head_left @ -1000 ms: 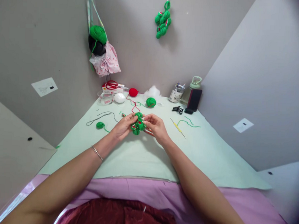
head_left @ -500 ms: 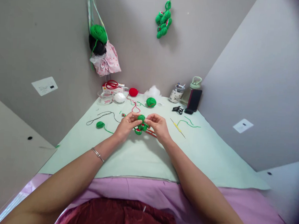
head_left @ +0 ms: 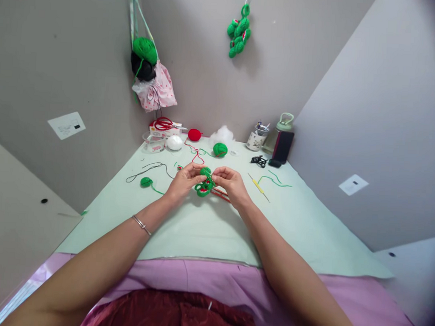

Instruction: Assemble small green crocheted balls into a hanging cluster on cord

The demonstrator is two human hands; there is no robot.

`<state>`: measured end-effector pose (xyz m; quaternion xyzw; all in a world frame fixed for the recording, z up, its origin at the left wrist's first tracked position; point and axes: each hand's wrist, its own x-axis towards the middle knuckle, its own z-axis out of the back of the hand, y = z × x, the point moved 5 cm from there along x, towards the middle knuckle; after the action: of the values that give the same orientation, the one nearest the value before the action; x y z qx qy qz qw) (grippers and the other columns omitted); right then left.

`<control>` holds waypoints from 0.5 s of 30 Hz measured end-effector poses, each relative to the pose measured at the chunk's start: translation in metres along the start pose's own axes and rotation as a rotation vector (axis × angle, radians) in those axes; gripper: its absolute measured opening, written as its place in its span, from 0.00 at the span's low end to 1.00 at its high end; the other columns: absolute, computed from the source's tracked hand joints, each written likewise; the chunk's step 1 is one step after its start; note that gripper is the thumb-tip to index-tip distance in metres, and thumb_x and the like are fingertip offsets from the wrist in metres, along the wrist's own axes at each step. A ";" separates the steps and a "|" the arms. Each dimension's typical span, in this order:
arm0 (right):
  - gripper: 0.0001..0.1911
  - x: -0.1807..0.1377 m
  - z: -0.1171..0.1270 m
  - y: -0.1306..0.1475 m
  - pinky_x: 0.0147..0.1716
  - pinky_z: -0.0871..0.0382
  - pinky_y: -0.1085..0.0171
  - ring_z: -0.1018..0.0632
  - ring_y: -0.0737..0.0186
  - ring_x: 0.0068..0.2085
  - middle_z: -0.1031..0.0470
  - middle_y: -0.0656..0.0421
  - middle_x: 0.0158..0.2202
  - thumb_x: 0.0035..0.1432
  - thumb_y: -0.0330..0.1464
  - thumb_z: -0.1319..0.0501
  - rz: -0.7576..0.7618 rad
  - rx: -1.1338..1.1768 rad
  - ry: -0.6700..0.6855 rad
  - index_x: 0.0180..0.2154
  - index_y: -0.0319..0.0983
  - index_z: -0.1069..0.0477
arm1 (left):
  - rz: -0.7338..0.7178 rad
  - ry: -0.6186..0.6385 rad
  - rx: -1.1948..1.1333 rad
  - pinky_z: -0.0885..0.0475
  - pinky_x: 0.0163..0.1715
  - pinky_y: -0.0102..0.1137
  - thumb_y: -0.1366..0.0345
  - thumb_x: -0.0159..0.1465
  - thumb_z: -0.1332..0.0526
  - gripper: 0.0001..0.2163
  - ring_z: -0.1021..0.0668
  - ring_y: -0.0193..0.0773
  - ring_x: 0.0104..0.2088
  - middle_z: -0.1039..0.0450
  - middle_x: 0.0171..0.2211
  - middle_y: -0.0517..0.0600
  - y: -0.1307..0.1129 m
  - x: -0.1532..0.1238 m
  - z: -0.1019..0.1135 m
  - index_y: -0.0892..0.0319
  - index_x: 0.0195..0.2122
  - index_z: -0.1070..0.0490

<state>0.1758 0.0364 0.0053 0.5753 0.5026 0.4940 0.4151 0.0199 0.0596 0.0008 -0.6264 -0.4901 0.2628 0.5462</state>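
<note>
A small green crocheted piece with red and white patches (head_left: 203, 189) is held up over the table between both hands. My left hand (head_left: 185, 181) is closed on its upper left part, thumb in front. At its right edge, my right hand (head_left: 231, 183) pinches with thumb and forefinger; whether it grips the piece itself or a strand is too small to tell. Below my right hand lies a long orange-red tool (head_left: 221, 195), partly hidden. A green yarn strand runs left toward a small green ball (head_left: 146, 182).
Behind the hands are a green yarn ball (head_left: 220, 149), red yarn (head_left: 194, 135), white yarn (head_left: 174, 142), stuffing (head_left: 222, 135) and red-handled scissors (head_left: 163, 124). To the right lie a yellow-handled crochet hook (head_left: 257, 186), a black clip (head_left: 259, 160) and a phone (head_left: 283, 147). A similar green piece (head_left: 239, 35) hangs on the wall.
The crocheted piece has turned slightly, its lower part now showing more red and white. My right fingers have shifted a little along its right edge. My left hand stays nearly in place.
</note>
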 end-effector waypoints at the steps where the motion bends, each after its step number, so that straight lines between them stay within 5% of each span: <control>1: 0.18 0.000 -0.001 0.000 0.29 0.32 0.65 0.28 0.68 0.25 0.26 0.63 0.24 0.39 0.38 0.24 -0.007 0.012 -0.006 0.30 0.38 0.27 | 0.007 -0.003 -0.005 0.28 0.41 0.32 0.60 0.51 0.26 0.19 0.22 0.35 0.36 0.22 0.35 0.49 0.000 0.000 0.000 0.60 0.40 0.28; 10: 0.14 0.002 0.007 0.015 0.28 0.34 0.65 0.31 0.69 0.24 0.25 0.61 0.25 0.48 0.42 0.31 0.128 -0.220 -0.097 0.31 0.38 0.22 | 0.230 0.067 -0.067 0.30 0.35 0.28 0.58 0.55 0.29 0.17 0.22 0.35 0.33 0.23 0.34 0.51 0.009 -0.004 -0.003 0.61 0.42 0.25; 15: 0.11 -0.001 0.001 0.017 0.28 0.35 0.65 0.32 0.69 0.25 0.26 0.61 0.25 0.47 0.39 0.30 0.104 -0.237 -0.006 0.30 0.38 0.21 | 0.264 0.176 -0.066 0.30 0.33 0.28 0.57 0.57 0.30 0.16 0.22 0.36 0.32 0.23 0.34 0.53 0.014 -0.005 -0.006 0.63 0.41 0.24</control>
<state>0.1798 0.0326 0.0214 0.5491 0.4090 0.5691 0.4554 0.0282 0.0538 -0.0113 -0.7238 -0.3620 0.2602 0.5267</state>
